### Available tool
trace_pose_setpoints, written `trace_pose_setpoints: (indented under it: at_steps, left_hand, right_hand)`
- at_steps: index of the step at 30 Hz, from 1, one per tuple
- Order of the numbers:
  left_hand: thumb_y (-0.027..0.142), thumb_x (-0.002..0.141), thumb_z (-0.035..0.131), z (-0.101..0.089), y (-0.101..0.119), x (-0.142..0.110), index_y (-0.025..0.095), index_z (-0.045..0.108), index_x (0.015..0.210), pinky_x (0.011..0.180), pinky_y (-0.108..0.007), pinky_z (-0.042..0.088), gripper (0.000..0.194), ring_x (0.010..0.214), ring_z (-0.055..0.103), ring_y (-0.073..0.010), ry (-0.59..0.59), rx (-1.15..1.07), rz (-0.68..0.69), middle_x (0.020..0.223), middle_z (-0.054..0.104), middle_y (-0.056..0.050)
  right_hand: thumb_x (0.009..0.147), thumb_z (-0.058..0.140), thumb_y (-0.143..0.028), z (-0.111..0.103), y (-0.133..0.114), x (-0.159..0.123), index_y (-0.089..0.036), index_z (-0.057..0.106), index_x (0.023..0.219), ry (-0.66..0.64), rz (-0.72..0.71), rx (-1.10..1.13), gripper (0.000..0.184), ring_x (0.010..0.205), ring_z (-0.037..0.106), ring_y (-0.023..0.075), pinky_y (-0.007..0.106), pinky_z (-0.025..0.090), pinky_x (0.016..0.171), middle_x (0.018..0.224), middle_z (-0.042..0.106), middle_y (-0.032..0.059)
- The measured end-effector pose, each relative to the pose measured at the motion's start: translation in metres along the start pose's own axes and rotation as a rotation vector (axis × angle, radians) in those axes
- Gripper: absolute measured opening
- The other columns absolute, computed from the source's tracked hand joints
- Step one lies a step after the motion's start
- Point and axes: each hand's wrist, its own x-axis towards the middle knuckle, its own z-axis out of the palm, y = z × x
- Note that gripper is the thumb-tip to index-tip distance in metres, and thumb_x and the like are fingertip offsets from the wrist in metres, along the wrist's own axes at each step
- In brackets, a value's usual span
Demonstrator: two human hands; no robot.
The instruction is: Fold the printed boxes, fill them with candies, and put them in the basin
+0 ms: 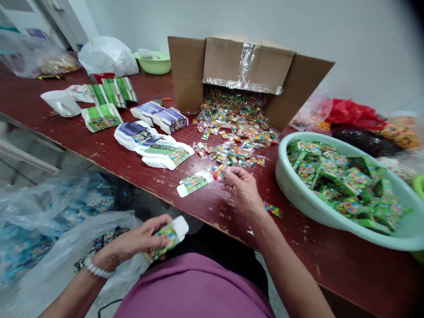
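Note:
My left hand (pixel 154 236) is wrapped round a small green candy box (pixel 170 236) with its white end flap raised, held off the table's front edge. Between the thumb and fingers of my right hand (pixel 241 185) is a small clear packet of colourful candy (pixel 218 172). Just left of that packet, a flat green box (pixel 195 182) with white flaps lies on the table. A pile of candy packets (pixel 235 132) spills out from a cardboard box (pixel 248 66) behind my right hand. One loose packet (pixel 272 209) lies by my right wrist.
A pale green tub (pixel 281 168) full of green boxes stands at the right. Flattened cartons (pixel 155 145), bundled purple cartons (pixel 162 115) and green bundles (pixel 101 117) lie to the left, near a white mug (pixel 61 104). Plastic bags (pixel 76 238) of packets sit below the table's edge.

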Motion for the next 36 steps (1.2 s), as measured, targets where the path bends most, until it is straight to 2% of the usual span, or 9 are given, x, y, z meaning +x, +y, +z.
trace_pose_setpoints:
  at_steps: [4, 10, 15, 19, 22, 24, 27, 31, 36]
  left_hand:
    - [0.033, 0.085, 0.064, 0.034, 0.024, 0.017, 0.022, 0.051, 0.114, 0.068, -0.027, 0.047, 0.034, 0.074, 0.068, -0.0170, 0.062, -0.247, 0.184, 0.097, 0.068, -0.003]
    - [0.026, 0.080, 0.065, 0.066, 0.038, 0.029, 0.021, 0.051, 0.112, 0.059, -0.026, 0.049, 0.035, 0.062, 0.063, -0.0129, 0.140, -0.336, 0.282, 0.089, 0.067, -0.001]
    - [0.039, 0.083, 0.069, 0.075, 0.041, 0.035, 0.021, 0.058, 0.110, 0.057, -0.025, 0.053, 0.034, 0.065, 0.061, -0.0137, 0.196, -0.399, 0.314, 0.087, 0.066, -0.001]
    - [0.066, 0.085, 0.059, 0.079, 0.047, 0.041, 0.015, 0.064, 0.108, 0.049, -0.028, 0.054, 0.056, 0.061, 0.061, -0.0165, 0.276, -0.589, 0.292, 0.085, 0.068, -0.007]
    - [0.063, 0.083, 0.063, 0.081, 0.049, 0.042, 0.014, 0.066, 0.110, 0.046, -0.026, 0.053, 0.056, 0.063, 0.063, -0.0185, 0.292, -0.617, 0.292, 0.083, 0.069, -0.007]
    - [0.058, 0.083, 0.066, 0.083, 0.047, 0.043, 0.017, 0.065, 0.113, 0.044, -0.024, 0.053, 0.051, 0.066, 0.064, -0.0187, 0.310, -0.582, 0.331, 0.084, 0.069, -0.005]
    - [0.055, 0.083, 0.068, 0.085, 0.043, 0.044, 0.019, 0.063, 0.113, 0.043, -0.022, 0.052, 0.047, 0.065, 0.065, -0.0167, 0.356, -0.519, 0.342, 0.090, 0.069, -0.004]
    - [0.052, 0.084, 0.070, 0.087, 0.040, 0.045, 0.021, 0.060, 0.115, 0.044, -0.022, 0.053, 0.045, 0.060, 0.064, -0.0154, 0.344, -0.544, 0.308, 0.082, 0.068, -0.001]
    - [0.054, 0.093, 0.057, 0.088, 0.044, 0.046, 0.020, 0.061, 0.121, 0.040, -0.025, 0.052, 0.045, 0.049, 0.062, -0.0154, 0.159, -0.750, 0.223, 0.070, 0.065, -0.001]
  right_hand:
    - [0.066, 0.087, -0.040, 0.008, 0.009, -0.038, -0.018, 0.068, 0.081, -0.025, 0.030, 0.031, 0.032, 0.061, 0.062, 0.0103, 0.020, 0.048, 0.056, 0.070, 0.069, -0.0023]
    - [0.076, 0.080, -0.035, 0.010, 0.021, -0.065, -0.019, 0.070, 0.077, 0.002, -0.173, -0.279, 0.018, 0.059, 0.055, 0.0119, 0.025, 0.045, 0.058, 0.069, 0.066, -0.0011]
    - [0.088, 0.068, -0.032, 0.001, 0.013, -0.077, -0.024, 0.076, 0.083, -0.282, -0.359, -0.600, 0.012, 0.085, 0.060, 0.0188, 0.031, 0.049, 0.075, 0.087, 0.065, 0.0038]
    - [0.091, 0.064, -0.041, -0.001, 0.011, -0.077, -0.026, 0.074, 0.095, -0.269, -0.184, -0.376, 0.019, 0.089, 0.061, 0.0174, 0.030, 0.052, 0.078, 0.097, 0.062, 0.0039]
    - [0.084, 0.074, -0.042, 0.000, 0.015, -0.076, -0.026, 0.065, 0.109, -0.314, 0.073, -0.121, 0.032, 0.075, 0.062, 0.0139, 0.027, 0.054, 0.069, 0.092, 0.066, 0.0008]
    - [0.082, 0.076, -0.041, 0.002, 0.019, -0.077, -0.024, 0.064, 0.113, -0.406, 0.137, -0.083, 0.037, 0.072, 0.062, 0.0130, 0.025, 0.054, 0.067, 0.091, 0.068, 0.0006]
    - [0.085, 0.072, -0.039, 0.004, 0.024, -0.078, -0.022, 0.067, 0.108, -0.428, 0.063, -0.151, 0.029, 0.072, 0.063, 0.0133, 0.024, 0.053, 0.065, 0.089, 0.069, 0.0010]
    - [0.088, 0.068, -0.035, 0.003, 0.029, -0.076, -0.021, 0.071, 0.090, -0.320, -0.136, -0.324, 0.014, 0.066, 0.065, 0.0148, 0.026, 0.054, 0.061, 0.083, 0.071, 0.0020]
    - [0.094, 0.063, -0.030, -0.001, 0.019, -0.074, -0.025, 0.075, 0.096, -0.438, -0.434, -0.533, 0.013, 0.091, 0.072, 0.0206, 0.033, 0.056, 0.081, 0.096, 0.076, 0.0050]
